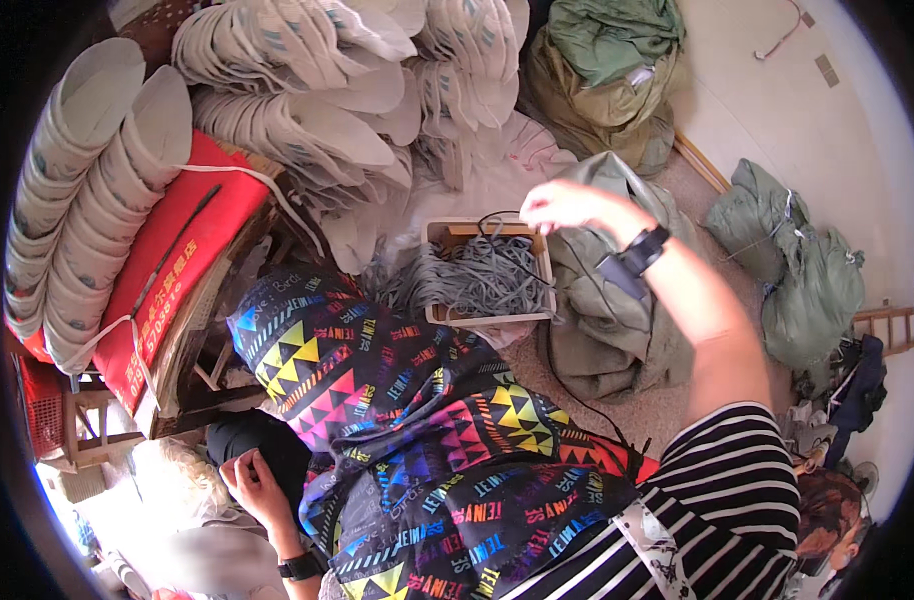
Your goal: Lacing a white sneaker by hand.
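My right hand is raised over the upper right corner of a box heaped with grey flat strips. Its fingertips are pinched together. A thin black cord arcs from the strips up to these fingers, but I cannot tell whether they grip it or a strip. Some strips spill over the box's left side. At the lower left my left hand rests on a round black fabric-like thing, its fingers loosely bent and apart. A colourful patterned apron covers my lap.
Stacked pale curved fabric pieces fill the back. More nested stacks lean on a red-covered bench at left. A grey-green cloth sack lies right of the box. Green bundles stand behind, others at far right.
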Motion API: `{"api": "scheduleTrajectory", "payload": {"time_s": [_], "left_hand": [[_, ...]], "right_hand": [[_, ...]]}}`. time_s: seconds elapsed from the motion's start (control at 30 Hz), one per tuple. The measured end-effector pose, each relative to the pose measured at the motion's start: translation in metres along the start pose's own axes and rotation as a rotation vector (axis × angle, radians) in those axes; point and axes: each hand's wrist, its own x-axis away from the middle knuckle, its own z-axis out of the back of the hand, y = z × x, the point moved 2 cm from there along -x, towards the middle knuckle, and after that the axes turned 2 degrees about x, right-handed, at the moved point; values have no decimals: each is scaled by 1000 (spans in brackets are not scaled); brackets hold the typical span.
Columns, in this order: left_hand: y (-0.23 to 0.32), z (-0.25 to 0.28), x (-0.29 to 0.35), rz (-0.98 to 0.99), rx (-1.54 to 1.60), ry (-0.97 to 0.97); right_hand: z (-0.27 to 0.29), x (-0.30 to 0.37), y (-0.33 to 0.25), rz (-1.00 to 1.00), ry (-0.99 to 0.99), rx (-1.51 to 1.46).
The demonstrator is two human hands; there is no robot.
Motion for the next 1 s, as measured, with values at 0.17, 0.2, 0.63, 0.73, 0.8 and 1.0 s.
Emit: {"api": "scheduleTrajectory", "payload": {"time_s": [0.17,0.2,0.63,0.73,0.8,1.0], "left_hand": [[-3,-4,-3,54,40,-11],[-7,-2,-4,65,46,-25],[-18,3,7,102,8,-38],[-19,4,7,103,11,-43],[-19,3,6,132,18,-54],[-15,4,7,51,47,0]], "right_hand": [[-78,-59,105,-243,105,-56],[-99,-71,126,-153,239,-104],[-29,8,167,-349,543,-361],[-11,56,172,-636,251,-242],[-15,81,184,-609,159,-176],[-31,121,185,-673,200,-195]]}}
